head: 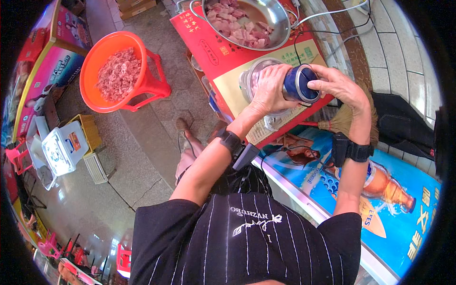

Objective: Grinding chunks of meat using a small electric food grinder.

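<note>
A food grinder with a dark blue motor head (302, 84) and a clear bowl (245, 81) stands on a red and cream box top (228, 76). Pinkish contents show through the bowl wall. My left hand (271, 85) lies over the bowl beside the motor head, thumb and fingers spread around it. My right hand (335, 84) rests on the far end of the motor head, its thumb on the top face. Just beyond, a steel pan (283, 26) holds pieces of raw meat (245, 34). A black cord runs from the grinder.
An orange basin (89, 85) of minced meat (121, 74) sits on a red plastic stool (156, 82) at left. A straw broom (335, 119) lies to the right of the box. White and black cables (331, 12) cross behind. A blue-topped freezer (306, 171) is near my right arm.
</note>
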`<state>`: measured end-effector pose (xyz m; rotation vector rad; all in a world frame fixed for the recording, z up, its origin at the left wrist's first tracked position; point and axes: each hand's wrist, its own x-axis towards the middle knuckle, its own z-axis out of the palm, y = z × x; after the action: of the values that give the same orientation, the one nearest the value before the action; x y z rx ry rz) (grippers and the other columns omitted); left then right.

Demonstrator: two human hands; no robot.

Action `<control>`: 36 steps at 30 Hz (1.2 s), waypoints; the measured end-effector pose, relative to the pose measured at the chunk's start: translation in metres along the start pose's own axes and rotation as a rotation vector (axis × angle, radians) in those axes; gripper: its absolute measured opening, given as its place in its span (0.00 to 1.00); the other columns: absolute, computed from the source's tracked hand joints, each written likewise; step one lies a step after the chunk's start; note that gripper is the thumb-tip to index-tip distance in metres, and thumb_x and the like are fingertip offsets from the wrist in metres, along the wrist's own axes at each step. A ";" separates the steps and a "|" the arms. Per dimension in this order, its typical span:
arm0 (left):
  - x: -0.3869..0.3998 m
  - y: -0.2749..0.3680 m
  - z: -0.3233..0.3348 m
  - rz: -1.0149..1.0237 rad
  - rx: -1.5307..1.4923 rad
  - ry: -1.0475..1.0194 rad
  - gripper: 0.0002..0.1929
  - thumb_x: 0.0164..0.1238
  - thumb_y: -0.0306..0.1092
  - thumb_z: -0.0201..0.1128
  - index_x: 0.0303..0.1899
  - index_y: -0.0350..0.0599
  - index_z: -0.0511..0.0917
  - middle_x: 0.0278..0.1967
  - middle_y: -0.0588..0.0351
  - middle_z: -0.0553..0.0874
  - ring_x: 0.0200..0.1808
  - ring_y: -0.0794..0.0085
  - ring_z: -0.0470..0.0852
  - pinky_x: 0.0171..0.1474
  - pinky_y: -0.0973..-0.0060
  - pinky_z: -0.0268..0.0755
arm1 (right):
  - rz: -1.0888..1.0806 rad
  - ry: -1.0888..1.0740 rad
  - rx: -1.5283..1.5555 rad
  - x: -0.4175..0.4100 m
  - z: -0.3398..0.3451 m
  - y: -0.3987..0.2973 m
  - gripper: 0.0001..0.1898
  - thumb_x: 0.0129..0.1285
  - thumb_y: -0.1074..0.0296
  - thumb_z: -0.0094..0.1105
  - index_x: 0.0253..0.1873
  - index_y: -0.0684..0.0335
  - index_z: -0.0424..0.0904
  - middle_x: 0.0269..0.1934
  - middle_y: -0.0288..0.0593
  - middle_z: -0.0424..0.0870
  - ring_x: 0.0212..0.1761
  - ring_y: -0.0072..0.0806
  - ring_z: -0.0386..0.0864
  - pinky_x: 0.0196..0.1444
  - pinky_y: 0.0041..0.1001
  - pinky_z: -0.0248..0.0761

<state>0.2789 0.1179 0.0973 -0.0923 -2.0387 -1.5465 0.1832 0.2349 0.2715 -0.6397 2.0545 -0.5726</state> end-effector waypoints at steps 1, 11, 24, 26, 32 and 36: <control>0.000 0.000 -0.001 0.001 0.000 0.001 0.41 0.30 0.44 0.75 0.55 0.42 0.70 0.48 0.46 0.78 0.53 0.51 0.76 0.59 0.57 0.63 | -0.003 0.006 -0.018 0.000 0.000 0.002 0.29 0.62 0.54 0.60 0.62 0.68 0.70 0.53 0.46 0.79 0.55 0.29 0.74 0.59 0.27 0.65; 0.000 -0.002 -0.002 0.019 -0.002 0.004 0.42 0.30 0.45 0.75 0.55 0.43 0.69 0.48 0.46 0.78 0.53 0.51 0.76 0.58 0.57 0.62 | -0.025 -0.076 0.112 0.002 0.000 -0.003 0.28 0.64 0.56 0.59 0.64 0.66 0.67 0.55 0.44 0.77 0.58 0.26 0.72 0.61 0.26 0.63; -0.001 0.000 0.000 0.020 0.008 0.012 0.43 0.29 0.47 0.75 0.55 0.43 0.69 0.49 0.45 0.78 0.54 0.51 0.75 0.59 0.57 0.62 | 0.108 -0.014 -0.061 -0.004 0.000 -0.020 0.28 0.62 0.55 0.61 0.62 0.67 0.69 0.54 0.44 0.77 0.57 0.28 0.72 0.60 0.27 0.63; 0.000 0.000 -0.001 0.008 0.005 0.002 0.43 0.29 0.46 0.75 0.55 0.42 0.70 0.48 0.45 0.78 0.54 0.51 0.75 0.59 0.57 0.62 | 0.053 -0.022 0.012 -0.004 0.000 -0.014 0.29 0.62 0.55 0.61 0.62 0.68 0.69 0.55 0.44 0.77 0.57 0.28 0.72 0.61 0.27 0.63; 0.001 -0.001 -0.003 0.003 -0.012 -0.005 0.42 0.28 0.44 0.76 0.55 0.42 0.70 0.48 0.46 0.79 0.53 0.52 0.76 0.58 0.58 0.63 | 0.062 -0.100 0.142 -0.001 -0.003 -0.015 0.31 0.62 0.54 0.62 0.64 0.68 0.66 0.56 0.41 0.75 0.58 0.25 0.71 0.63 0.25 0.62; 0.001 0.000 -0.003 0.011 -0.004 -0.002 0.42 0.29 0.44 0.76 0.55 0.42 0.70 0.47 0.45 0.79 0.52 0.51 0.76 0.57 0.59 0.64 | 0.061 -0.086 0.142 0.000 -0.004 -0.006 0.30 0.61 0.58 0.62 0.64 0.67 0.66 0.55 0.42 0.77 0.56 0.26 0.73 0.58 0.26 0.66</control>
<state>0.2790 0.1150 0.0987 -0.1066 -2.0328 -1.5447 0.1809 0.2307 0.2775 -0.5082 1.9274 -0.6387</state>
